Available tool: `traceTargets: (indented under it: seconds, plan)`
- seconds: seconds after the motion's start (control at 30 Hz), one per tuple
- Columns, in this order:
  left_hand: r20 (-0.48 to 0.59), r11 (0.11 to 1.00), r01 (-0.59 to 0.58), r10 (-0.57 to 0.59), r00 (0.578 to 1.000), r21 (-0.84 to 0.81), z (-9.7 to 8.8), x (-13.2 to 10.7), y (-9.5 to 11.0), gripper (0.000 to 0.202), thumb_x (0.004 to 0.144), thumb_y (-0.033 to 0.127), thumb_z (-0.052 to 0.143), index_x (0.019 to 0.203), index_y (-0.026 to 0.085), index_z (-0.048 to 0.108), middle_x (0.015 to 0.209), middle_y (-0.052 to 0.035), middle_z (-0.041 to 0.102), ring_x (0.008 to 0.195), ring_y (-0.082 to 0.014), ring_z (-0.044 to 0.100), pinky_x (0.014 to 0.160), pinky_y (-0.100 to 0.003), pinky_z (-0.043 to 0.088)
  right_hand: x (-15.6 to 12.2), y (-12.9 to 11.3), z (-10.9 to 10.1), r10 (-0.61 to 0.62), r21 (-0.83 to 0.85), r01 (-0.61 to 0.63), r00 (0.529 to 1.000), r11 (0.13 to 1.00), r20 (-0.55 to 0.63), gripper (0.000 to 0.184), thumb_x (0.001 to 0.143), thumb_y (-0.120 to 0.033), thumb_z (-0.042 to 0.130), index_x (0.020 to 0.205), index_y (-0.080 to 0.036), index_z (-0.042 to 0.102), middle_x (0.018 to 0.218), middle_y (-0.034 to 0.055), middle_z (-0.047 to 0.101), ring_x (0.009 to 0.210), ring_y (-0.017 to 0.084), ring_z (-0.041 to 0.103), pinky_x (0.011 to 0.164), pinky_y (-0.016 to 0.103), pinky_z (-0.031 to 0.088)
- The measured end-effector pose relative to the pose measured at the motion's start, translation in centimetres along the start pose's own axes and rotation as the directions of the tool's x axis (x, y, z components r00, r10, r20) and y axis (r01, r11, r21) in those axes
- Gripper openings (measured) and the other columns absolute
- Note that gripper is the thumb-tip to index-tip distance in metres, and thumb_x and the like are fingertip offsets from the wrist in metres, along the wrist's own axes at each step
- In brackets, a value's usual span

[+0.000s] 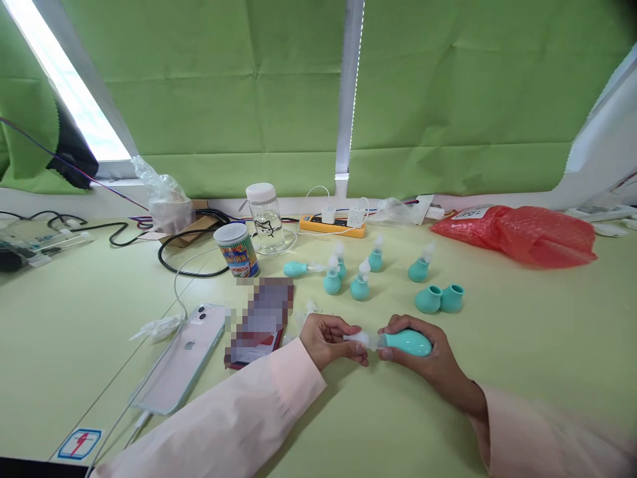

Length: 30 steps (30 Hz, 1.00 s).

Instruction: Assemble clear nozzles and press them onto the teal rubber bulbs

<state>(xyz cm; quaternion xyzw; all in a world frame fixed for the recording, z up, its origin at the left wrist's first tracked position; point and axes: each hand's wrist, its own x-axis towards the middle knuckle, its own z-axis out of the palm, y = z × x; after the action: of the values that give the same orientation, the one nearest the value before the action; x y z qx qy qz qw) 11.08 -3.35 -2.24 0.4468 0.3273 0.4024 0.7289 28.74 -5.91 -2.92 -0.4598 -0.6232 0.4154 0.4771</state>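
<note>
Wrapped round a teal squeeze bulb [407, 342] is my right hand [432, 362], with the bulb lying sideways above the table. My left hand [331, 340] pinches a translucent white nozzle tip [359, 338] at the bulb's mouth; whether the two are fully joined I cannot tell. Behind the hands stand several teal bulbs with clear tips, among them one bulb [360, 287] and another bulb [419, 268]. A bulb with a tip [295, 269] lies on its side. To the right, two bulbs without tips [440, 299] rest side by side.
A pale phone [182, 358] with a cable and a dark red phone [263, 318] lie to the left. Behind them are a printed can [237, 252] and a glass jar [266, 222]. An orange power strip [331, 227] and a red plastic bag [517, 236] lie at the back.
</note>
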Motion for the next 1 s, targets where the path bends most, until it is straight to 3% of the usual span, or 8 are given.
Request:
traceTargets:
  seconds: [0.2, 0.4, 0.53, 0.6, 0.7, 0.8, 0.87, 1.0]
  plan:
    - [-0.06, 0.993, -0.11, 0.113, 0.992, 0.051, 0.7, -0.1, 1.0, 0.028, 0.046, 0.021, 0.074, 0.066, 0.008, 0.059, 0.049, -0.0024, 0.062, 0.042, -0.0135, 0.058, 0.044, -0.024, 0.047, 1.0, -0.6, -1.2, -0.136, -0.137, 0.163, 0.972, 0.977, 0.191, 0.016, 0.065, -0.025, 0.061, 0.078, -0.02, 0.055, 0.078, 0.0025, 0.056, 0.077, 0.016, 0.053, 0.068, 0.028, 0.044]
    - [0.016, 0.957, -0.148, 0.149, 0.989, 0.249, 1.3, -0.6, 1.7, 0.029, 0.053, 0.024, 0.07, 0.078, 0.009, 0.063, 0.056, -0.0036, 0.062, 0.05, -0.0122, 0.057, 0.051, -0.024, 0.047, 1.0, -2.5, -1.1, -0.16, -0.385, 0.293, 0.926, 0.875, 0.341, 0.051, 0.068, -0.022, 0.056, 0.115, -0.023, 0.036, 0.075, -0.0009, 0.055, 0.061, 0.01, 0.05, 0.061, 0.024, 0.045]
    - [0.049, 0.84, -0.23, 0.237, 0.97, 0.492, 0.7, -1.0, 4.7, 0.038, 0.064, 0.029, 0.06, 0.099, 0.014, 0.057, 0.078, -0.0068, 0.063, 0.064, -0.0134, 0.057, 0.054, -0.024, 0.048, 2.4, -4.1, -2.5, -0.248, -0.515, 0.339, 0.939, 0.787, 0.239, 0.052, 0.073, -0.025, 0.049, 0.121, -0.024, 0.029, 0.07, -0.0022, 0.051, 0.057, 0.01, 0.051, 0.06, 0.023, 0.046]
    - [0.085, 0.676, -0.209, 0.212, 0.973, 0.706, -0.1, -1.3, 6.5, 0.034, 0.068, 0.031, 0.054, 0.097, 0.013, 0.057, 0.075, -0.006, 0.062, 0.06, -0.0121, 0.056, 0.053, -0.023, 0.047, 3.8, -4.5, -3.8, -0.285, -0.612, 0.308, 0.948, 0.728, 0.139, 0.05, 0.073, -0.028, 0.049, 0.12, -0.027, 0.031, 0.069, -0.0025, 0.051, 0.057, 0.01, 0.053, 0.062, 0.025, 0.046]
    - [0.175, 0.181, -0.191, 0.104, 0.979, 0.965, -1.2, -1.6, 8.3, 0.031, 0.072, 0.029, 0.049, 0.099, 0.015, 0.056, 0.078, -0.0057, 0.062, 0.064, -0.0149, 0.057, 0.059, -0.026, 0.046, 5.9, -4.3, -5.5, -0.268, -0.735, 0.226, 0.961, 0.639, 0.063, 0.046, 0.071, -0.029, 0.051, 0.114, -0.026, 0.037, 0.073, -0.0014, 0.053, 0.056, 0.011, 0.054, 0.059, 0.025, 0.047]
    - [0.128, -0.254, -0.116, 0.034, 0.991, 0.96, -1.8, -1.6, 8.4, 0.033, 0.074, 0.027, 0.047, 0.106, 0.018, 0.052, 0.088, -0.0081, 0.06, 0.083, -0.0219, 0.055, 0.07, -0.034, 0.044, 7.4, -3.5, -6.4, -0.189, -0.789, 0.144, 0.981, 0.598, 0.036, 0.033, 0.069, -0.03, 0.051, 0.1, -0.023, 0.044, 0.075, 0.0003, 0.056, 0.056, 0.013, 0.056, 0.056, 0.026, 0.046]
    - [0.084, -0.374, -0.074, 0.01, 0.996, 0.924, -1.9, -1.4, 7.7, 0.033, 0.075, 0.026, 0.047, 0.107, 0.019, 0.05, 0.09, -0.0087, 0.059, 0.09, -0.0236, 0.052, 0.072, -0.035, 0.043, 8.2, -2.9, -6.6, -0.084, -0.803, 0.094, 0.995, 0.589, 0.055, 0.022, 0.069, -0.03, 0.05, 0.088, -0.022, 0.047, 0.069, 0.0, 0.058, 0.056, 0.015, 0.057, 0.053, 0.026, 0.045]
    - [0.078, -0.458, -0.053, 0.036, 0.996, 0.887, -2.1, -0.4, 5.8, 0.031, 0.074, 0.025, 0.048, 0.105, 0.02, 0.051, 0.093, -0.009, 0.057, 0.092, -0.0254, 0.048, 0.069, -0.035, 0.044, 9.1, -2.0, -6.8, 0.021, -0.83, 0.023, 0.999, 0.558, 0.042, 0.016, 0.069, -0.033, 0.048, 0.079, -0.021, 0.051, 0.065, 0.0004, 0.06, 0.059, 0.015, 0.058, 0.053, 0.025, 0.044]
